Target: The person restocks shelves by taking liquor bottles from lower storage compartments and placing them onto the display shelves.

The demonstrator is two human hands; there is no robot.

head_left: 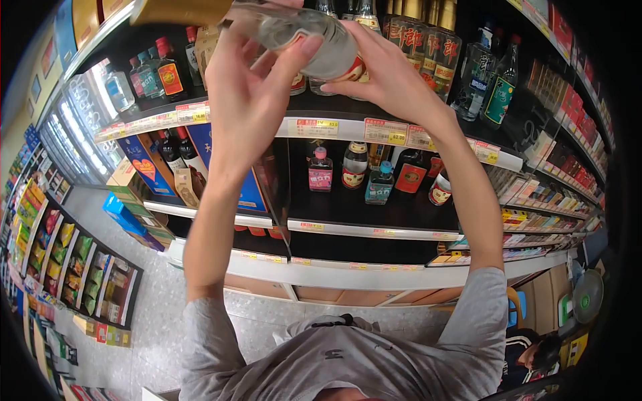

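At the top of the head view, a clear glass bottle [328, 50] lies tilted almost sideways between my two hands, with a red and cream label partly in sight near its base. My left hand [251, 93] is closed around its middle, thumb on the glass. From the other side my right hand [384, 70] grips the base end, its fingers mostly hidden behind it. A blurred gold-coloured piece [180, 12] extends at the bottle's left end; whether it is the cap, I cannot tell. Just behind stand similar bottles on the upper shelf [281, 107].
Tall bottles with red lettering [404, 37] stand right of my hands, beside a green-labelled bottle [500, 100]. Below, a pink bottle [319, 170] and a teal bottle [380, 184] stand on the lower shelf. A snack rack [87, 267] is at left; a person [535, 354] is at lower right.
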